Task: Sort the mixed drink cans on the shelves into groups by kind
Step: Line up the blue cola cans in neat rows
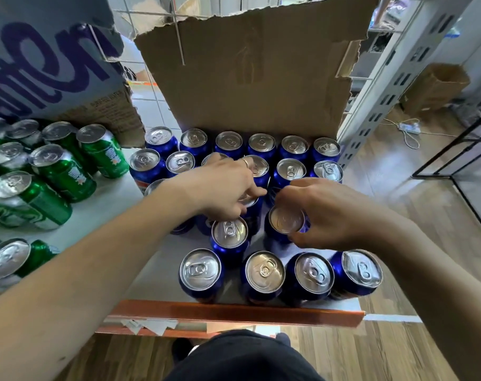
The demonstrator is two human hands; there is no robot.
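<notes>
Found the blue cans standing upright in rows on the right of the shelf, in front of torn cardboard. Found the green cans grouped on the left, apart from the blue.

Gripped a middle can of the blue group with the right hand, fingers and thumb curled round its top rim. Could not tell whether lifted or resting on the shelf. Curled the left hand down onto a neighbour can just beside, seemingly pinching its top, though mostly covered by the hand itself.

Saw every visible tab unopened, so judged the cans full and fairly heavy for a fingertip hold. Judged them rigid enough to lift, yet thin-walled and liable to dent under a hard squeeze. Took the painted sides for smooth and likely slippery.

Reckoned the top rim the best hold from above, with neighbours crowding the sides. Preferred a wrap round the body wherever room allowed. Expected tall, closely packed cans to topple easily if knocked, most of all the front row near the shelf edge.
</notes>
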